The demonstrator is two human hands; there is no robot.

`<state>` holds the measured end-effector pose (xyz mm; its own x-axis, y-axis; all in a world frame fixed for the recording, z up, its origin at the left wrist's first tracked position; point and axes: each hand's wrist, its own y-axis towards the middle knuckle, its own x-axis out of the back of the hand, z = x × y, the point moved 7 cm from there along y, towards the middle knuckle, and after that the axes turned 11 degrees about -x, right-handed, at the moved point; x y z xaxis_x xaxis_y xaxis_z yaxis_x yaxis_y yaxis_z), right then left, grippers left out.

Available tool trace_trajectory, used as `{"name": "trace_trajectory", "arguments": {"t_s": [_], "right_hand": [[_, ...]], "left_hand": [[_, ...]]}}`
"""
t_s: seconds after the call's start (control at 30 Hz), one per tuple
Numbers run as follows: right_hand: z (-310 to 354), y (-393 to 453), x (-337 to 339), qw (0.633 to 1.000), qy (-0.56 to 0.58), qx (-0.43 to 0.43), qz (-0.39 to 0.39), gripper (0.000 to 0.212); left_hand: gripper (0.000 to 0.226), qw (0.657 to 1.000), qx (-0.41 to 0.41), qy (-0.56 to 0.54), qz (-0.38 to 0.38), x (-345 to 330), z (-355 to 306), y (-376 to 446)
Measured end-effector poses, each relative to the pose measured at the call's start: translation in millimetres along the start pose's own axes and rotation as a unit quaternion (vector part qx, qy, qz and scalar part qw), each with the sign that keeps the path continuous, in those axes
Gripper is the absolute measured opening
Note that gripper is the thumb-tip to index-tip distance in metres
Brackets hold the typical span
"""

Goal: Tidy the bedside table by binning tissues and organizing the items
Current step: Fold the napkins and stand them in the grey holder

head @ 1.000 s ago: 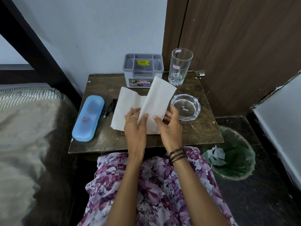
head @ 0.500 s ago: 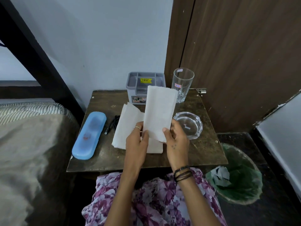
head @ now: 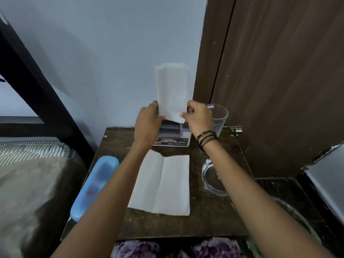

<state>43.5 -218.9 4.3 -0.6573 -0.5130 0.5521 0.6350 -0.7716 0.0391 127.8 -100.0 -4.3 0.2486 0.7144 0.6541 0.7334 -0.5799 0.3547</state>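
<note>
Two hands are raised above the back of the bedside table [head: 208,216], and a folded white tissue [head: 172,90] is held upright between them. The left hand [head: 148,123] is closed on the tissue's lower left edge, a ring seen on one finger. The right hand [head: 198,118] is pinched on the lower right corner, dark bands worn at the wrist. The tissue is kept clear of the table, its lower end just above the grey organizer box [head: 175,135], which is partly hidden behind the hands. Whether the tissue touches the box cannot be told.

A second tissue [head: 163,185] is laid flat near the middle of the tabletop, partly unfolded, with creases running lengthwise. It is touched by neither hand; the left forearm is crossed over its near left corner.

A blue oblong case [head: 96,185] is set along the table's left edge, well apart from the flat tissue. A clear drinking glass [head: 219,116] is stood upright at the back right corner, just behind the right hand. A clear glass ashtray [head: 210,175] is placed on the right side of the table, partly covered by the right forearm.

A green-lined bin [head: 296,218] is seen on the floor at the table's right, mostly hidden by the right arm; its contents cannot be made out. A striped mattress edge [head: 37,148] is noted at the left, and a brown wooden door [head: 279,81] at the right behind the table. Purple floral fabric [head: 167,248] is visible at the bottom edge.
</note>
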Motion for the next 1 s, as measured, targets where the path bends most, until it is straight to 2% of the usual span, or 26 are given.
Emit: {"name": "trace_trajectory", "arguments": {"t_s": [0.13,0.27,0.37,0.5,0.67,0.8,0.9,1.0], "right_hand": [[-6.4,16.7,-10.1,0.998,-0.068,0.006,-0.007,0.007],[-11.1,23.9,-24.1,0.994,-0.11,0.011,-0.023,0.015],[-8.3,26.3,-30.0,0.988,-0.151,0.028,-0.032,0.022],[-5.1,26.6,-34.1,0.975,-0.217,0.041,-0.032,0.038],[0.5,30.3,-40.1,0.961,-0.268,0.061,-0.009,0.044],[1.4,30.1,-42.7,0.959,-0.275,0.063,0.019,0.045],[-0.4,31.2,-42.3,0.968,-0.244,0.041,0.047,0.046],[-7.3,35.9,-37.7,0.987,-0.144,-0.014,0.075,0.051]], "left_hand": [[0.016,0.998,0.016,0.065,0.019,-12.6,16.0,13.2],[0.011,0.988,-0.001,0.149,0.042,-22.8,19.9,17.1],[0.019,0.979,-0.026,0.2,0.012,-25.3,19.4,17.2],[0.029,0.978,-0.005,0.209,-0.024,-25.7,24.1,12.4],[0.022,0.969,0.026,0.243,0.025,-28.2,24.6,19.2],[0.021,0.954,0.008,0.287,0.089,-31.1,25.3,26.4],[0.031,0.969,0.023,0.197,0.146,-31.1,31.5,28.9],[0.029,0.984,0.029,0.095,0.149,-22.2,30.9,34.2]]}}
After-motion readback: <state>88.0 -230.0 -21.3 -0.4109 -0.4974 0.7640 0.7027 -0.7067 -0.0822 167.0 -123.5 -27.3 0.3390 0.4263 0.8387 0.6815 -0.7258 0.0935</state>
